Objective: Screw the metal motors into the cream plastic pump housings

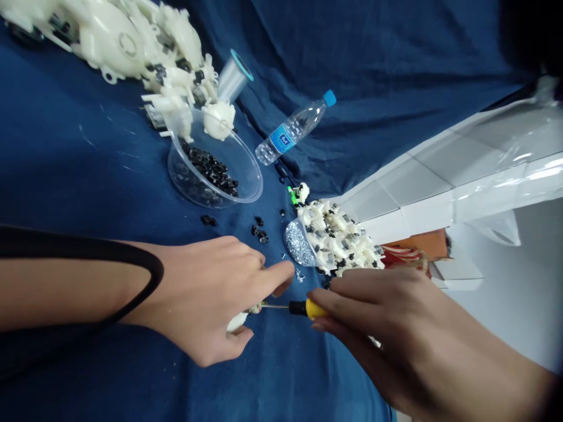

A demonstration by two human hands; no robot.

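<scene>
My left hand (211,293), reaching in from the left edge, is closed around a small white plastic part (238,322), most of which is hidden under the palm and fingers. My right hand (387,328) grips a screwdriver (303,309) with a yellow and black handle. Its thin metal shaft points left, and the tip meets the end of the white part by my left fingers. Just beyond the hands lie a few loose screws (300,275) and a clear cup of small silvery screws (301,243).
A clear bowl (250,176) holds black pieces, with several more (259,231) on the blue cloth. White plastic assemblies (114,41) fill the upper left, near a spool (233,76) and a water bottle (292,129). White parts (341,234) are piled beside the cup.
</scene>
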